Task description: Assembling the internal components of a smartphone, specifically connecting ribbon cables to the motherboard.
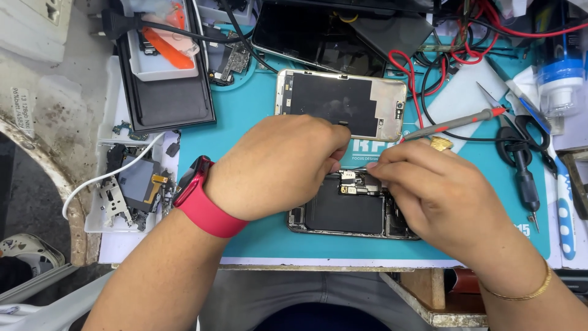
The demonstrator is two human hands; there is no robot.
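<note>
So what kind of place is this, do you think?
Most likely a phone repair bench: an opened phone lies on a teal work mat under both hands, its detached screen just behind, with a red-tipped meter probe and tweezers alongside.

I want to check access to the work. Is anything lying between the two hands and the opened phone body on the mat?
Nothing visible does. The left hand and right hand both rest directly over the opened phone body. The detached screen panel lies beyond them on the teal mat, apart from the body.
</note>
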